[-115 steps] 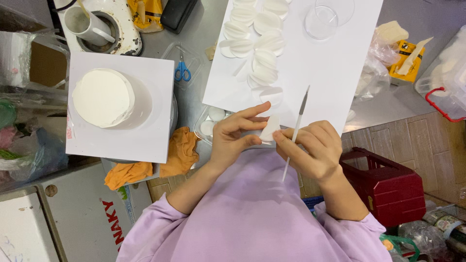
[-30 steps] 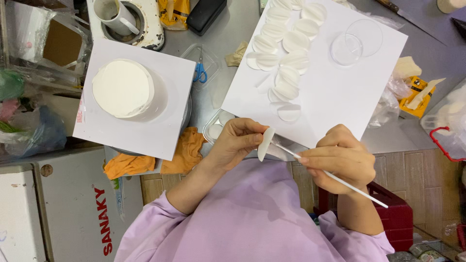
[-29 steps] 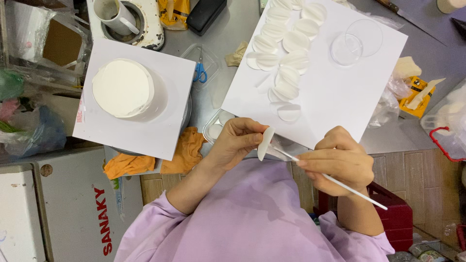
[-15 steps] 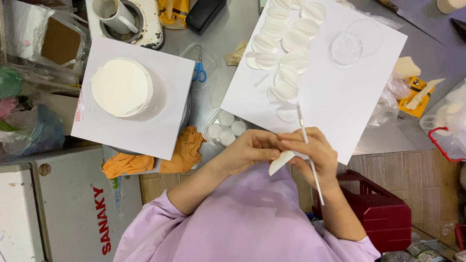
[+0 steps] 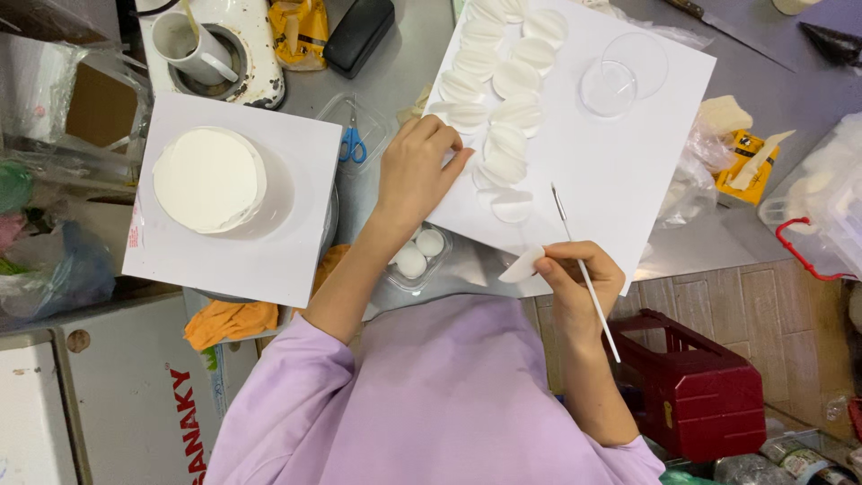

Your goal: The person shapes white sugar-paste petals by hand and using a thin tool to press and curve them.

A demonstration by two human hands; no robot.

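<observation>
On the white board [image 5: 628, 171] about nine or ten thin white round petals [image 5: 503, 99] already lay in overlapping rows near its far left part, so a good part of the shaping work seemed to be done. The left hand [image 5: 417, 171] was reaching forward, with its fingers half curled and their tips resting on the edge of the petals at the left side of the board; it had nothing gripped, as far as I could see. The right hand [image 5: 579, 283] was closed around a thin white modelling tool [image 5: 584, 269], which pointed up toward the board, and it also pinched one more white petal [image 5: 523, 266] between thumb and finger, at the near edge of the board, not yet put down with the others. In a small clear tray [image 5: 417, 260] just beside the left wrist, two white balls [image 5: 420, 253] of paste remained, so I judged that some pieces were still to be made. The round white cake [image 5: 208, 178] on its square board at the left carried no decoration yet. A clear round lid [image 5: 624, 76] lay on the far right part of the white board.
</observation>
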